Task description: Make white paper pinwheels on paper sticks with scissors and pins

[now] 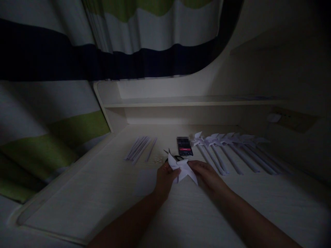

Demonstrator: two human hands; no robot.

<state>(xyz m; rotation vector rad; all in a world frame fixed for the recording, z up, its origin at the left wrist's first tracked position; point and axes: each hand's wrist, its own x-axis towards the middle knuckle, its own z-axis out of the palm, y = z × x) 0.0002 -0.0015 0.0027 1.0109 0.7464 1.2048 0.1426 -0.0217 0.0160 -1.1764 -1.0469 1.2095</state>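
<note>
A white paper pinwheel [184,169] with cut, partly folded blades is held between my two hands just above the desk. My left hand [166,177] pinches its left side, thumb on top of the paper. At the right blade, the fingers of my right hand [207,174] close on the paper's edge. Behind the pinwheel lie scissors [179,158], their handles mostly hidden by paper and their blade tips pointing up left. Left of them is a small heap of little pale pieces [157,160]. A sheet of white paper [145,182] lies flat beside my left hand.
Several rolled paper sticks [138,148] lie at the left on the desk [111,193]. A phone with a lit screen [184,147] lies beyond my hands. Several pinwheels on sticks [227,150] lie in a row at the right. A shelf [181,101] spans the back; curtains [51,103] hang left.
</note>
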